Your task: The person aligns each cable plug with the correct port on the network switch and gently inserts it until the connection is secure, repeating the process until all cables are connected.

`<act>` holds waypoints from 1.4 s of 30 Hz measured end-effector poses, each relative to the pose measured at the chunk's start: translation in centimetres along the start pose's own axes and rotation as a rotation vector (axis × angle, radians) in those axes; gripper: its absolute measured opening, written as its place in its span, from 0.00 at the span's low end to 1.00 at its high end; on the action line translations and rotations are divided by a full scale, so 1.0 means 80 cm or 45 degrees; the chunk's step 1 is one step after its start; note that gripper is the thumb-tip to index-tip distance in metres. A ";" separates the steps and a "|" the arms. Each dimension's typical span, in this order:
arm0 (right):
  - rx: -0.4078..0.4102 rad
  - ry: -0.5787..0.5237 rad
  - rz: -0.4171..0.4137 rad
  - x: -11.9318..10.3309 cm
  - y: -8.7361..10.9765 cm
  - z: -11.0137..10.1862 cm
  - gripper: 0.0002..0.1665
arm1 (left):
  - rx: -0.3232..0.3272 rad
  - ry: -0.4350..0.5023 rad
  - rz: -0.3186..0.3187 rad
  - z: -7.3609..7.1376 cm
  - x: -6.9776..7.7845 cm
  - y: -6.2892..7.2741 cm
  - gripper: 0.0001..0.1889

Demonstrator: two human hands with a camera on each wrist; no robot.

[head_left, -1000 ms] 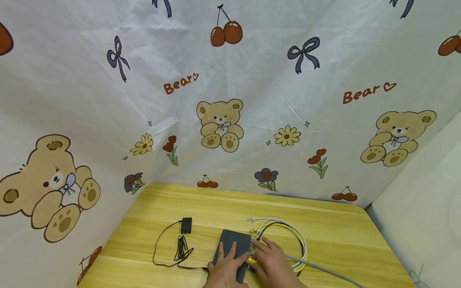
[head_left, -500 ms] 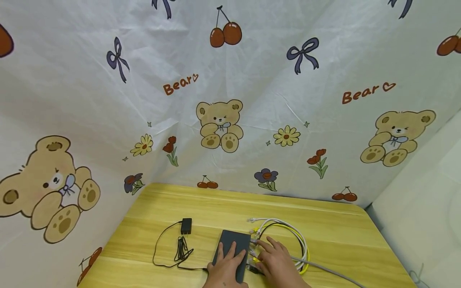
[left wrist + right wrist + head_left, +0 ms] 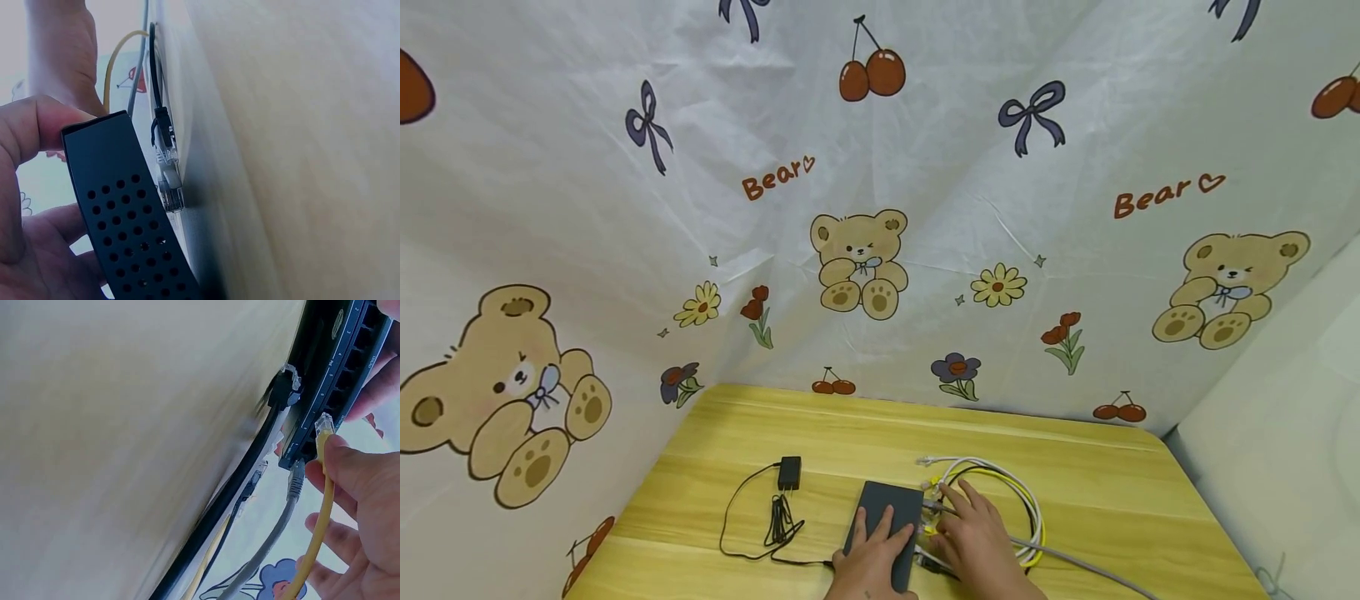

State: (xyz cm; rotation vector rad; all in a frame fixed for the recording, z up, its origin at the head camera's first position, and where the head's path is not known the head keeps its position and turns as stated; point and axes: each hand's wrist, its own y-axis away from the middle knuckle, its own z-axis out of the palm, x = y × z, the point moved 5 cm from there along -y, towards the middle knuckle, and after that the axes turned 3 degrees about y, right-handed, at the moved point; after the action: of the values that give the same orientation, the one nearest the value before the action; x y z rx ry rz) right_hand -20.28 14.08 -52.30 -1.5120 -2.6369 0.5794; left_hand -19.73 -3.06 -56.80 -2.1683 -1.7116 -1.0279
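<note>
A dark, flat network switch (image 3: pixel 892 493) lies on the table, ports facing right. My left hand (image 3: pixel 872 567) holds it from above, fingers spread over the top and thumb at the port-side edge. Its perforated short side (image 3: pixel 125 212) shows in the left wrist view. My right hand (image 3: pixel 981 546) pinches a yellow network cable (image 3: pixel 320 525) between thumb and forefinger, just behind its clear plug (image 3: pixel 324 425), which is right at the port row. A grey network cable (image 3: pixel 275 525) sits in the end port beside it. A black cable (image 3: pixel 244 472) lies loose below the switch.
Coiled white, yellow and black cables (image 3: pixel 1037 517) lie right of the switch. On the left, a black power adapter (image 3: pixel 789 472) has its cord (image 3: pixel 780 521) bundled and running to the switch. A bear-print cloth (image 3: pixel 910 350) stands behind the wooden table (image 3: pixel 700 492).
My right hand has drawn back slightly right from the grey cable's plug, and its forefinger has lifted away. The yellow plug has shifted a little. My left hand keeps its place on the switch.
</note>
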 end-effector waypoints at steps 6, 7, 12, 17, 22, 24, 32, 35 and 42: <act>0.031 0.017 0.035 0.004 -0.001 0.002 0.07 | 0.000 0.015 0.006 -0.001 0.000 0.001 0.41; 0.039 0.020 0.046 0.005 -0.001 0.002 0.07 | 0.000 0.021 0.005 -0.001 0.000 0.001 0.41; 0.074 0.024 0.085 0.007 -0.002 0.003 0.10 | -0.002 0.023 0.002 -0.001 0.000 0.002 0.41; 0.073 0.019 0.102 0.007 -0.007 0.004 0.10 | 0.001 0.021 0.003 -0.001 0.000 0.002 0.41; 0.099 -0.018 0.098 0.010 -0.009 0.004 0.09 | -0.007 0.048 0.008 -0.002 0.000 0.002 0.41; 0.111 -0.052 0.081 0.010 -0.009 0.002 0.09 | -0.011 0.073 0.006 -0.003 0.000 0.002 0.41; 0.109 -0.101 0.036 0.009 -0.008 -0.001 0.07 | -0.020 0.095 0.004 -0.003 -0.001 0.000 0.42; 0.123 -0.086 0.047 0.010 -0.009 0.000 0.07 | -0.021 0.072 0.009 -0.002 -0.002 0.001 0.41; 0.118 -0.133 0.007 0.010 -0.010 0.003 0.07 | -0.011 0.061 0.004 -0.002 -0.004 0.000 0.45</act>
State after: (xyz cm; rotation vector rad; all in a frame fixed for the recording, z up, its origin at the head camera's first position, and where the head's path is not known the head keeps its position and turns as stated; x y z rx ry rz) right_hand -21.43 14.30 -52.39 -1.5027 -2.6405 0.7904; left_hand -19.81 -3.43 -56.85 -2.1333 -1.6854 -1.0794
